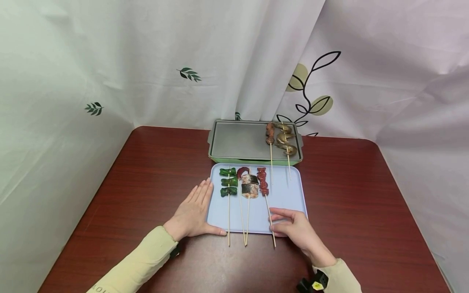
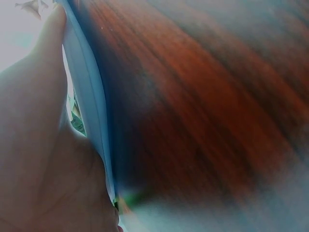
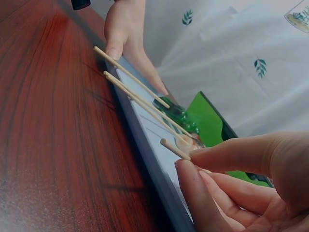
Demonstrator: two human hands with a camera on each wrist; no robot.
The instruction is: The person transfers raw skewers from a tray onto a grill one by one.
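Observation:
A light blue tray [image 1: 291, 199] lies on the table with several skewers on it. My left hand [image 1: 194, 211] rests along the tray's left edge with straight fingers, its thumb at the front corner. Between thumb and fingertips, my right hand [image 1: 294, 230] pinches the stick of the red meat skewer [image 1: 262, 181], also seen in the right wrist view as a stick end [image 3: 175, 149]. Left of it lie a skewer with black-and-white banded pieces [image 1: 250, 189], a dark red curled tentacle-like skewer [image 1: 241, 171] and a green pepper skewer [image 1: 229, 182].
Behind the tray stands a green griddle with a grey top [image 1: 238, 140]. On its right side lie a brown meat skewer [image 1: 270, 133] and a shrimp skewer [image 1: 286, 138], their sticks reaching over the tray. A white patterned curtain [image 1: 205, 97] hangs behind the brown table [image 1: 351, 195].

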